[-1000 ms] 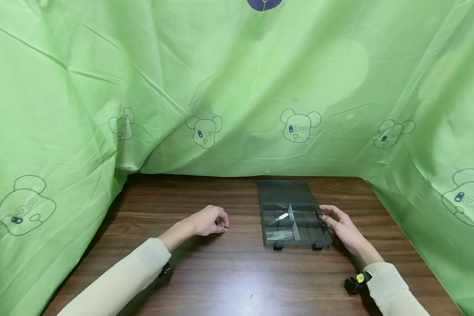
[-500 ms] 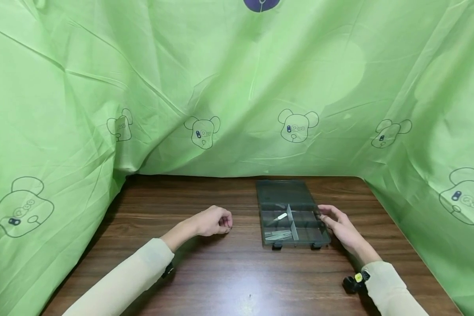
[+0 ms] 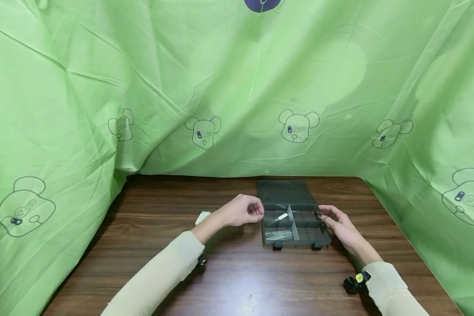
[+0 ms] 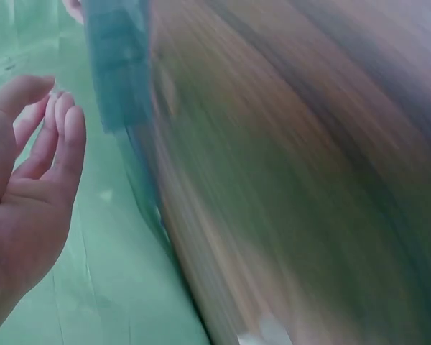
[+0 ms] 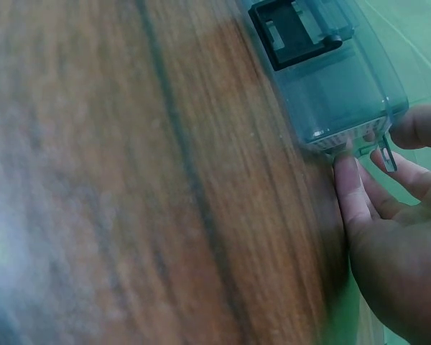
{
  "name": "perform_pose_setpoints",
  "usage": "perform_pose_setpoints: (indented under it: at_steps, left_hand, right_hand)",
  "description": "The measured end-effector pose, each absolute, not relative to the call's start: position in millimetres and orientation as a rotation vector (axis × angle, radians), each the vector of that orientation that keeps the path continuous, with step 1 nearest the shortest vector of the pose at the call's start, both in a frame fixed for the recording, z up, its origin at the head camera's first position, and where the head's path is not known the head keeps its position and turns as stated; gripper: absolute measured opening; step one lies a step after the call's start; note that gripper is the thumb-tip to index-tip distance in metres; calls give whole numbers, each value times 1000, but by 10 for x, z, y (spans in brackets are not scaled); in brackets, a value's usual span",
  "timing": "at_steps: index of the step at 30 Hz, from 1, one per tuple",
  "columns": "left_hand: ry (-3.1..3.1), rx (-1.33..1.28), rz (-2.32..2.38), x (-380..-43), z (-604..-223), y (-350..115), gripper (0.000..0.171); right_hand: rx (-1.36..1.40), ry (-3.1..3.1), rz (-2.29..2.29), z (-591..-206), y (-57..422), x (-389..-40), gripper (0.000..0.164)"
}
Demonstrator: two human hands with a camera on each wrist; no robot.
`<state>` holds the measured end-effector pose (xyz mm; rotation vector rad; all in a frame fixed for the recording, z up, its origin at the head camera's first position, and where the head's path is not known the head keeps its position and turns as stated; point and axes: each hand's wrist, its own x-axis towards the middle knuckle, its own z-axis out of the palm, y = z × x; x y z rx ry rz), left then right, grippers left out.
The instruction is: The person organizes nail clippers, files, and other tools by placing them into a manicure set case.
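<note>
A smoky clear plastic compartment box (image 3: pixel 309 242) lies with its lid (image 3: pixel 286 193) folded back on the table. Inside, a small white-handled pointed piece (image 3: pixel 282 216) lies in the far left compartment, and several pale thin strips (image 3: pixel 278 235) fill the near left one. My left hand (image 3: pixel 242 210) is at the box's left edge, thumb and fingertips together on a small pale thing, barely visible in the left wrist view. My right hand (image 3: pixel 345 230) grips the box's right side; in the right wrist view its fingers (image 5: pixel 350 180) touch the box's corner.
A small heap of white looped pieces, like paper clips (image 3: pixel 202 217), lies on the wooden table (image 3: pixel 221 276) behind the left forearm. Two dark latches (image 3: pixel 317 246) jut from the box's front. A green cloth (image 3: pixel 237 87) hangs around the back and sides.
My left hand has moved right, from over the white pieces to the box's left edge, so the heap shows now. The right hand and the box stay in place.
</note>
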<state>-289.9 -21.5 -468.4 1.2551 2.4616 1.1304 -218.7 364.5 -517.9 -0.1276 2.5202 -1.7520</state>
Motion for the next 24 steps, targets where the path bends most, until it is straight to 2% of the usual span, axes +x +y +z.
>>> perform_pose_setpoints:
  at_steps: [4, 11, 24]
  left_hand:
    - [2440, 1306, 1185, -2902, -4663, 100, 10]
    - [2466, 1435, 1117, -2920, -4656, 566, 4]
    - [2600, 1384, 1047, -2997, -4741, 1095, 5]
  right_hand:
    - [-132, 2523, -1744, -5177, 3637, -2184, 46]
    - [-141, 2528, -1737, -5168, 3641, -2189, 46]
    - [-177, 2508, -1805, -5210, 3633, -2211, 43]
